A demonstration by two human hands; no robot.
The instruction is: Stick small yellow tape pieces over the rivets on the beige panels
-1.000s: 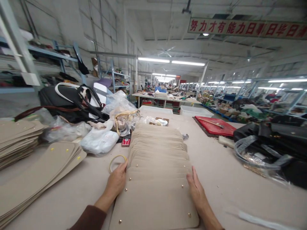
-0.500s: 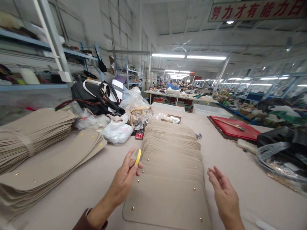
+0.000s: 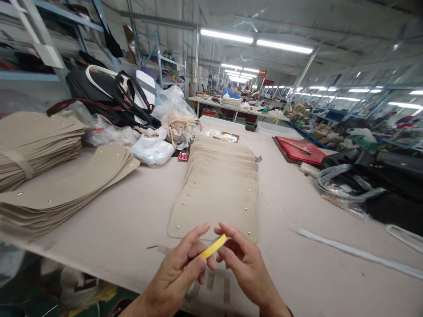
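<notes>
A narrow roll of yellow tape (image 3: pixel 214 246), seen edge-on, is gripped between the thumb and fingers of my left hand (image 3: pixel 180 268). My right hand (image 3: pixel 246 264) is at the roll's other end, its thumb and fingers curled close around it. Both hands are over the near table edge, just in front of a long overlapping row of beige panels (image 3: pixel 214 215). The nearest panels have rounded corners and small gold-coloured studs along their sides.
Stacks of beige panels (image 3: pixel 66 176) lie at left, one banded, some with yellow marks. Behind them are a black bag (image 3: pixel 99 94) and plastic bags (image 3: pixel 152 149). A red board (image 3: pixel 299 149), black bags (image 3: pixel 390 176) and a pale strip (image 3: pixel 357 253) lie at right.
My hands have come together from either side of the panel row, and the right hand now meets the tape held in the left. The view has tilted down, showing the near table edge.
</notes>
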